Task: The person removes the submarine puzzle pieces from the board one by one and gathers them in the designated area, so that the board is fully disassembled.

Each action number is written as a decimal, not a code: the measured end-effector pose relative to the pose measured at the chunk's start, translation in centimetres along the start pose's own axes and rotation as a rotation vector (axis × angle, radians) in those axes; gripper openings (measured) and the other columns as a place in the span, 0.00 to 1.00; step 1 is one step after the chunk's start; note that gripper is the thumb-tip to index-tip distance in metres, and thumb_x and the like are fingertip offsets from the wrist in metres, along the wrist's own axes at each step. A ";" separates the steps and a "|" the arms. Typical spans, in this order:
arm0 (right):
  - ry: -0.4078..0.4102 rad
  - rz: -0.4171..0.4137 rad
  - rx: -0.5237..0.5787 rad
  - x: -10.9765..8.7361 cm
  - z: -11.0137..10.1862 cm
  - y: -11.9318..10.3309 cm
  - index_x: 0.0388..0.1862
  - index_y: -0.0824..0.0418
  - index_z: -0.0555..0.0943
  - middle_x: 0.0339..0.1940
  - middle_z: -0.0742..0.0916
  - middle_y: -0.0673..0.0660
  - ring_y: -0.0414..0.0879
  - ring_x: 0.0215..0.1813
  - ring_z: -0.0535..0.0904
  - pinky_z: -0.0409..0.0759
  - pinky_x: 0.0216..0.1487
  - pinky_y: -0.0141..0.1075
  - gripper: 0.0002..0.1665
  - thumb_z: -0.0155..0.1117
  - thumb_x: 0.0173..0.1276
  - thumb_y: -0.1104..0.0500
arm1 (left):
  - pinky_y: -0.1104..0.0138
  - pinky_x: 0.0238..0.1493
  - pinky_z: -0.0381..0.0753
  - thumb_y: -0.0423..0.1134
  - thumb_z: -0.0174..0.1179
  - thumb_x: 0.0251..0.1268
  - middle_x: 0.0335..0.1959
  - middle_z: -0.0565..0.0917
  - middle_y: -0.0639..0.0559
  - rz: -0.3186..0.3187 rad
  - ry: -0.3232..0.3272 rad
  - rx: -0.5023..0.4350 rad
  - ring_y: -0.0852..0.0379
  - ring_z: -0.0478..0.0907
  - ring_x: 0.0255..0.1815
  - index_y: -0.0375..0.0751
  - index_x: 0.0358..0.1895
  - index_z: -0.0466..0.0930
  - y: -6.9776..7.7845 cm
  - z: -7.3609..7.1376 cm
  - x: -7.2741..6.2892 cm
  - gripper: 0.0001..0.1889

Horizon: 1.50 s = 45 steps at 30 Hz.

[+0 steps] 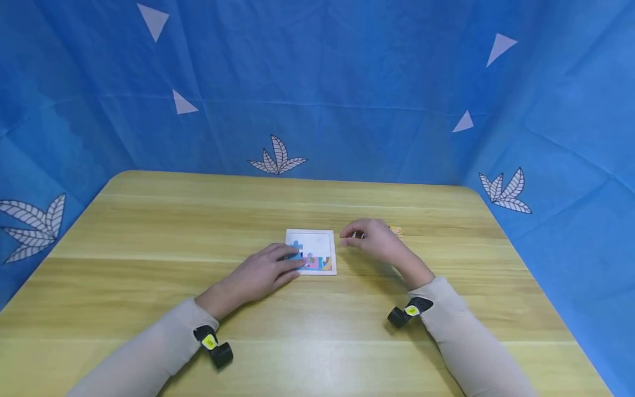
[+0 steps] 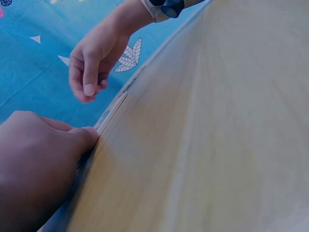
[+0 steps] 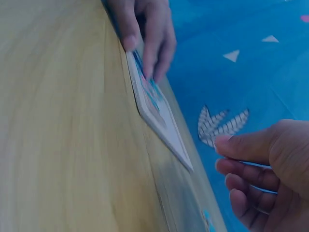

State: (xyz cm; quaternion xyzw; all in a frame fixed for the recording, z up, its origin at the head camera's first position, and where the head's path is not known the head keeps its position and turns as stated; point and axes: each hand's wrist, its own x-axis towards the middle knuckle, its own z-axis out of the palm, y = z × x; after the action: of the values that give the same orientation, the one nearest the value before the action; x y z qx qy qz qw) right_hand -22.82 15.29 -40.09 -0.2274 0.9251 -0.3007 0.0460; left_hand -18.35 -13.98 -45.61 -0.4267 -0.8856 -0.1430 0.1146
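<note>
A small white puzzle tray [image 1: 317, 242] lies flat on the wooden table. Jigsaw pieces [image 1: 312, 263] in pink, blue and orange fill its near side and left edge; its upper right shows bare white. My left hand [image 1: 270, 270] rests on the tray's left part, fingers on the pieces and thumb [image 3: 129, 42] at the near edge, covering some of them. Just right of the tray hovers my right hand [image 1: 374, 238], fingers loosely bent. In the right wrist view a gap shows between its thumb [image 3: 241, 146] and forefinger, with nothing held there.
An orange-yellow puzzle piece [image 1: 396, 231] lies beyond the right hand, partly hidden by it. More bits of colour show through the gap in that hand. The wooden table [image 1: 317, 353] ends at a blue cloth backdrop [image 1: 317, 71] with leaf and triangle prints.
</note>
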 end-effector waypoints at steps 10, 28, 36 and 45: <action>-0.100 -0.046 -0.005 2.1 2.3 -3.0 0.44 0.54 0.86 0.33 0.84 0.45 0.40 0.33 0.77 0.77 0.31 0.35 0.08 0.65 0.70 0.55 | 0.63 0.56 0.79 0.42 0.62 0.69 0.49 0.83 0.51 0.117 0.088 -0.007 0.55 0.78 0.51 0.42 0.52 0.85 0.1 0.1 0.3 0.14; -0.113 -0.122 -0.148 4.7 5.7 -4.8 0.51 0.57 0.85 0.44 0.83 0.50 0.42 0.39 0.78 0.78 0.41 0.36 0.12 0.65 0.70 0.56 | 0.63 0.54 0.79 0.41 0.64 0.67 0.48 0.84 0.50 0.138 0.110 -0.027 0.55 0.78 0.51 0.41 0.49 0.86 0.2 -0.2 0.5 0.12; -0.125 -0.087 -0.146 5.2 6.5 -5.4 0.47 0.60 0.83 0.41 0.81 0.53 0.44 0.42 0.77 0.79 0.44 0.37 0.09 0.62 0.73 0.58 | 0.63 0.55 0.79 0.41 0.64 0.67 0.47 0.84 0.50 0.139 0.124 -0.022 0.55 0.79 0.50 0.41 0.48 0.87 0.0 0.1 0.4 0.11; -0.151 0.013 -0.018 5.5 6.7 -5.4 0.46 0.59 0.81 0.35 0.84 0.50 0.40 0.32 0.78 0.78 0.36 0.33 0.07 0.57 0.75 0.61 | 0.63 0.55 0.79 0.40 0.64 0.67 0.47 0.84 0.51 0.107 0.112 -0.036 0.55 0.79 0.50 0.41 0.48 0.87 0.1 0.1 0.3 0.11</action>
State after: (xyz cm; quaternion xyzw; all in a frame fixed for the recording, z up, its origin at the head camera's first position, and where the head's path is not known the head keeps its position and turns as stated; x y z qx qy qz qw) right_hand -24.10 5.33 -42.17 -0.2438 0.9231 -0.2741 0.1157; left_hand -18.50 -13.67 -45.61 -0.4667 -0.8510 -0.1765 0.1638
